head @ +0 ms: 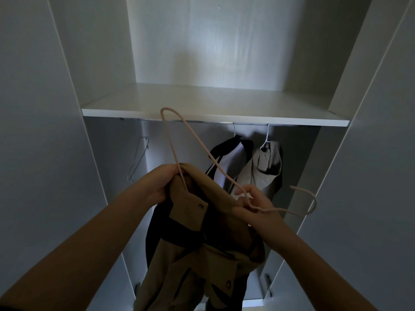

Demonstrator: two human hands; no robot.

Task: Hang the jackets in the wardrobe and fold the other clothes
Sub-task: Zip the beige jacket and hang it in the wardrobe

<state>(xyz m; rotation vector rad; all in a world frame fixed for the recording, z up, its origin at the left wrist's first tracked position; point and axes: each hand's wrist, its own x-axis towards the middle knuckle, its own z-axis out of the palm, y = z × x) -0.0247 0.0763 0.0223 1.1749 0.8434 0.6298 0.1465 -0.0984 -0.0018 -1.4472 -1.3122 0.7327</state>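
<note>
Tightly, hands (157, 182) (258, 204) round jacket (197, 265), hanger (211, 158).

The tan jacket (197, 261) is a matt woven cloth with darker matt panels; its snap studs (200, 206) are dull metal. The pink hanger (269, 211) is thin wire with a matt coating. The shelf (213, 115) is a smooth white board with a low sheen; the back panel (213, 41) shows a faint wood-grain texture. The rail (202, 121) is bright polished metal. The black-and-white jacket (226, 160) is smooth cloth; the grey jacket (267, 162) is matt cloth. The hinge (269, 288) is shiny metal.
</note>
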